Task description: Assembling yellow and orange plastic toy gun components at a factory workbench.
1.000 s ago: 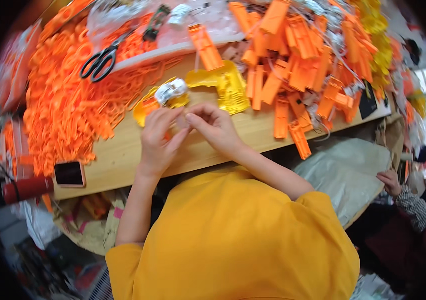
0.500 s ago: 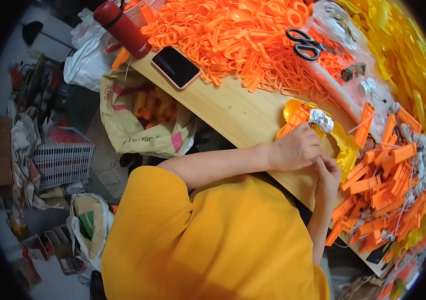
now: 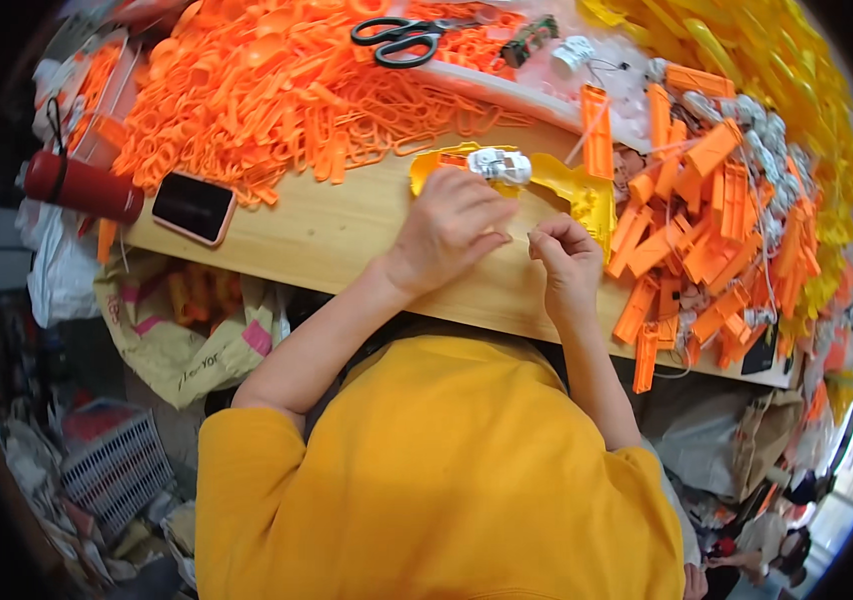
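Head view | both hands (image 3: pixel 507 240) pinch, contents unclear, beside yellow shell (image 3: pixel 587 195) | scene swung upright since earlier

Our wooden desk (image 3: pixel 347 235) carries heaps of orange plastic parts (image 3: pixel 277 90), black scissors (image 3: pixel 402 40) at the far edge, a phone (image 3: pixel 194 207) and red flask (image 3: pixel 82 187) at its left corner.

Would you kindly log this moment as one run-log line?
left hand on yellow plastic shell | right hand pinching, contents unclear | scissors unused
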`<state>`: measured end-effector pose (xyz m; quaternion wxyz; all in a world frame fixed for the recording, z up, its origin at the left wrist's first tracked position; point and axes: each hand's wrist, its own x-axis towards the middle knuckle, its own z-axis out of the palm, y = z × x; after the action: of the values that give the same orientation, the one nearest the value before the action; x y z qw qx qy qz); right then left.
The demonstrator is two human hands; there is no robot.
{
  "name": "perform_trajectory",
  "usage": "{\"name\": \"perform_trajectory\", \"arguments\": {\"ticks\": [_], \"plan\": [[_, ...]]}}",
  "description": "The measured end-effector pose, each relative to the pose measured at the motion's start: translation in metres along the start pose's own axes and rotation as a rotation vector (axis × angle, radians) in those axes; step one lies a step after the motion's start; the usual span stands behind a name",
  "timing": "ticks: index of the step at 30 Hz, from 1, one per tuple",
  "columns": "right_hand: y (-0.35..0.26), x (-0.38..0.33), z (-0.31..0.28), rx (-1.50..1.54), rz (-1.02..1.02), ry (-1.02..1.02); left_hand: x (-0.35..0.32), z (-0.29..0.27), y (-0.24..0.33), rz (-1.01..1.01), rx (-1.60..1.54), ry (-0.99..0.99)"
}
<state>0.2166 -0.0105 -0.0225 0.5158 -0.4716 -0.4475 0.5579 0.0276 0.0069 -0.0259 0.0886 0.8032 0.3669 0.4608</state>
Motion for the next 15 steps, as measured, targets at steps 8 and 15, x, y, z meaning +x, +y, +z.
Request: {"name": "perform_trajectory", "arguments": {"ticks": [8,15], "plan": [[-0.003,-0.005,-0.010,-0.103,-0.104,-0.068,0.006,-0.007,-0.005,-0.061,0.136,-0.005],[-0.001,0.032,-0.012,-0.675,-0.697,-0.115,0.005,-0.010,0.005,-0.617,-0.368,-0.042]]}}
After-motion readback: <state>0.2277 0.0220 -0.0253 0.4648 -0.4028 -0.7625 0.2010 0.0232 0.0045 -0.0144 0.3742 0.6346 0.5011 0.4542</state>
